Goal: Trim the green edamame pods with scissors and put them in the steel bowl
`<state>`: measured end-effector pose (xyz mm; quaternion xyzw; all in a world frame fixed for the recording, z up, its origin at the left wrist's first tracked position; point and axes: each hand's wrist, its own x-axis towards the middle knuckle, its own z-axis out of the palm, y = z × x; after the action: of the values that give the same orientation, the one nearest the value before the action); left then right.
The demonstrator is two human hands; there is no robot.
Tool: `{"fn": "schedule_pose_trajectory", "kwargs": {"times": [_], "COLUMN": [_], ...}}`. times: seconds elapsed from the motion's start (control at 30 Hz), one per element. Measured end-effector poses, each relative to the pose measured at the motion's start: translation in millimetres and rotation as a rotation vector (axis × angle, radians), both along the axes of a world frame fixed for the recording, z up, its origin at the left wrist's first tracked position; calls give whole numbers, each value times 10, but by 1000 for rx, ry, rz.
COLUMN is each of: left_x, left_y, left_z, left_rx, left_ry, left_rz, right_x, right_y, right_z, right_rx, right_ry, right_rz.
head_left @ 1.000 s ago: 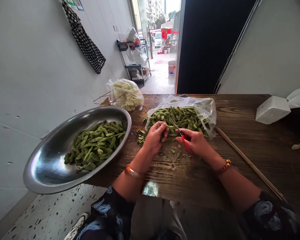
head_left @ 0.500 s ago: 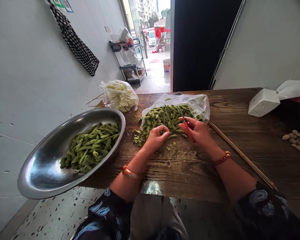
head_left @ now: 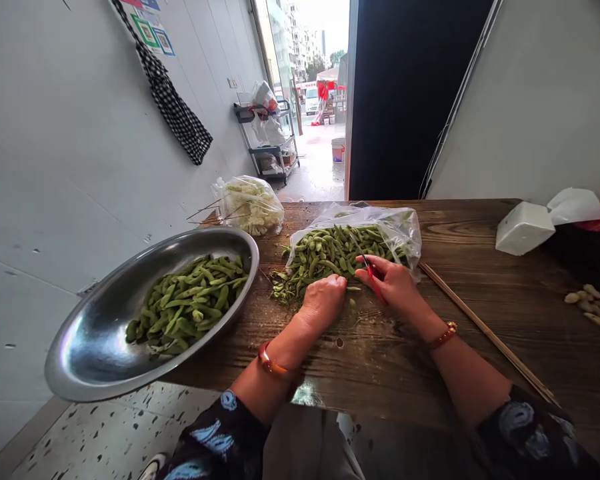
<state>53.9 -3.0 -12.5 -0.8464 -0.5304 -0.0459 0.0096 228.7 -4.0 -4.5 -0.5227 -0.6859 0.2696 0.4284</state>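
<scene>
My left hand (head_left: 325, 300) is closed low over the table, back of the hand toward me. A pale green edamame pod (head_left: 353, 288) pokes out by its fingertips; the rest of the grip is hidden. Red-handled scissors (head_left: 373, 275) are in my right hand (head_left: 393, 283), their dark blades pointing up and away over the pods. Just beyond both hands, a heap of edamame pods (head_left: 325, 250) spills from a clear plastic bag (head_left: 405, 230). To the left, a large steel basin (head_left: 95, 340) stands tilted, with many pods (head_left: 190, 300) in it.
Trimmings (head_left: 285, 287) lie left of the heap. A bag of cauliflower (head_left: 253, 207) with thin skewers sits behind the basin. More long sticks (head_left: 485, 327) lie on the wooden table (head_left: 460, 240) at right. Farther right are a white tissue pack (head_left: 525, 228) and peanuts (head_left: 593, 305).
My left hand has shifted right and turned knuckles up, closer to my right hand. The scissors remain in my right hand. The whole view has tilted slightly upward.
</scene>
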Motion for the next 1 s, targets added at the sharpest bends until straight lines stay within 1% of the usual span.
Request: {"fn": "schedule_pose_trajectory", "kwargs": {"times": [0.13,0.2,0.27,0.33,0.4,0.47,0.53,0.63,0.7,0.8,0.87,0.93,1.0], "left_x": [-12,-39,-76,-111,-130,-127,-110,-88,-88,-101,-108,-108,-104], "left_y": [2,13,41,79,110,120,105,60,34,9,-4,-19,-35], "left_z": [-28,-22,-6,7,12,9,11,39,72,122,145,154,152], "left_rx": [4,-15,-48,-84,-127,-172,-204,-252,-345,-582,-739,-875,-972], "left_ry": [-15,-60,-181,-370,-567,-715,-807,-902,-992,-1214,-1343,-1382,-1368], "left_rz": [-10,3,31,45,9,-62,-117,-133,-122,-47,-4,-9,-25], "right_x": [8,20,33,40,37,25,9,-5,-2,8,8,-2,-17], "right_y": [9,18,36,57,70,69,54,23,5,-27,-58,-94,-121], "right_z": [-40,-66,-91,-106,-100,-76,-42,-6,5,26,53,85,112], "right_rx": [-6,4,16,13,-14,-55,-102,-177,-207,-229,-244,-247,-232], "right_ry": [-5,-10,-15,8,93,217,323,417,479,578,592,563,517], "right_rz": [14,12,-28,-75,-81,-44,13,98,126,184,252,315,355]}}
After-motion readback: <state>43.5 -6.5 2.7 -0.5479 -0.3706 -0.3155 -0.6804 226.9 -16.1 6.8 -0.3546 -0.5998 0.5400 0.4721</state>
